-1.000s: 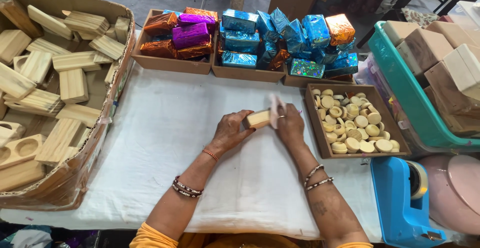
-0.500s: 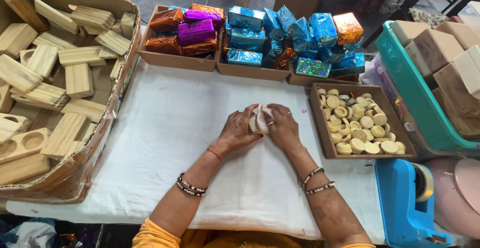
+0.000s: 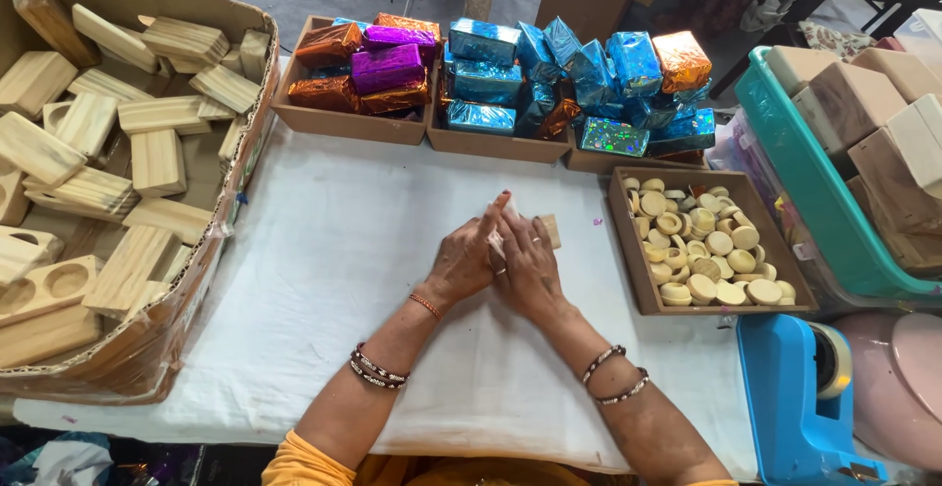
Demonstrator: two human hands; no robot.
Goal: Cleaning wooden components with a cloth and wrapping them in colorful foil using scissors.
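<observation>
wooden block [image 3: 549, 230] now nearly hidden as left hand [image 3: 466, 255] and right hand [image 3: 530, 265] have closed together around it.

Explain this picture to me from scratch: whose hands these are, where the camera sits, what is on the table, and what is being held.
There is no machine here. The single view comes from a camera worn on a person's head, looking down at their own two bare hands. The left hand and right hand are pressed together around a small pale wooden piece, only partly visible. They work over a white cloth on the table. To the left is a cardboard box of wooden blocks. At the back stand trays of foil-wrapped packets, blue, purple and copper. To the right is a tray of small round pale discs, and nearer, a blue tape dispenser.
</observation>
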